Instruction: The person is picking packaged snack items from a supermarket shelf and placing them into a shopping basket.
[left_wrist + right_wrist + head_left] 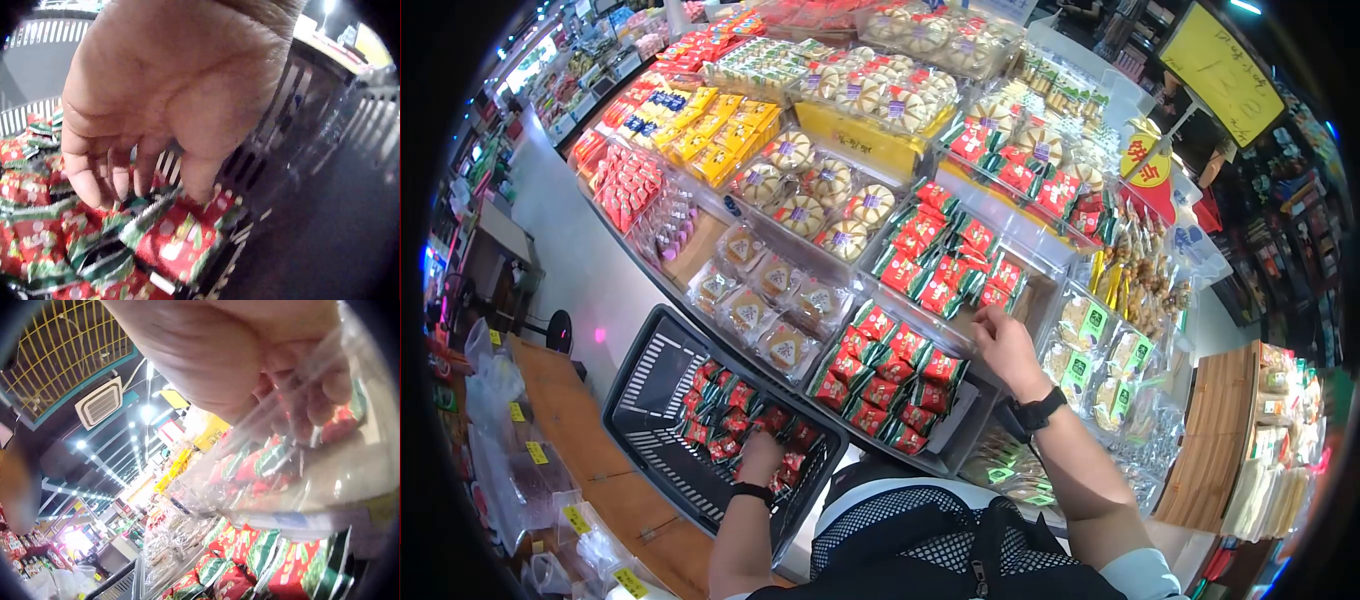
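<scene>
Black holed mesh (945, 525) sits nearest, with curled hands (761, 460) (1008, 352) apart near glossy, crinkled packets (888, 366), any grip unclear.

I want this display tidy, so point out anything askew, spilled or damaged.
Nothing plainly looks spilled or damaged. The one untidy spot is the bin by the right hand: its red packets lie at mixed angles with bare floor beside them, unlike the neater rows in front.

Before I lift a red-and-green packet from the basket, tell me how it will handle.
The packet is probably light, being smaller than the left hand. Its shiny wrapper may slip, and the crimped ends will probably flex.
</scene>
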`<state>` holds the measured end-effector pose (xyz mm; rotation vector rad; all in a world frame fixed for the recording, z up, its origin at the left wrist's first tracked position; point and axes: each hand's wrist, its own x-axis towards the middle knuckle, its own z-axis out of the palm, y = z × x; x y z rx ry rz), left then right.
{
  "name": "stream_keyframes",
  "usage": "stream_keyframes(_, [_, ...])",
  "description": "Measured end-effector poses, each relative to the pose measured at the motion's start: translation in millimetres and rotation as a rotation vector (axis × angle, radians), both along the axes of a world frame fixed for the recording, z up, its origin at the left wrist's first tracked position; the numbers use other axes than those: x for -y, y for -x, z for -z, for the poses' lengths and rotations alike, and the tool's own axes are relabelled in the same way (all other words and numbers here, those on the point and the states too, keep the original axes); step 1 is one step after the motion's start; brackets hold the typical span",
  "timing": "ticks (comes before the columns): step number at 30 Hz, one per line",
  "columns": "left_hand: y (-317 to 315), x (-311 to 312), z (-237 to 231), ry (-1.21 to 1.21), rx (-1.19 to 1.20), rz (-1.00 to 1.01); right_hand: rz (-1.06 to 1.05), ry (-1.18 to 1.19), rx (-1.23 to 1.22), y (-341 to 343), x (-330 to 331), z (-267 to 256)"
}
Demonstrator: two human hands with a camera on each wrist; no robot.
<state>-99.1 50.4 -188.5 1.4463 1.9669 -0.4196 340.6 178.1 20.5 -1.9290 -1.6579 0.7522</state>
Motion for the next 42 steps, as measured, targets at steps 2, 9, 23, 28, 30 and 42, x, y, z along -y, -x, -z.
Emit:
stream_keyframes(2, [-17.4,-17.9,-67.7,-0.177,0.02,-0.183,-0.034,-0.024,0.055,0.5,-9.9,-9.8])
stream_keyframes(9, [-9.0,-61.6,-171.5,-0.63,0.218,-0.491,-0.224,0.196,0.316,21.6,-66.6,-25.9])
stream_keyframes(23, [-179.8,-100.6,-223.4,-0.251,1.547,-0.492,-0.222,0.195,-0.049,31.8,-44.8,-54.0])
stream_keyframes(28, [-211.5,-108.7,-222.5,0.118,2.029,-0.647,-0.58,-0.068,-0.166,66.1,-10.6,-73.0])
stream_keyframes(30, [-209.2,-110.0,-222.7,0.144,2.047,-0.695,-0.563,-0.029,-0.135,61.9,-13.4,-64.2])
stream_keyframes(42, [-172.3,-81.9,-209.2,-0.024,1.843,-0.938,-0.244,0.062,0.473,24.9,-94.6,-4.6])
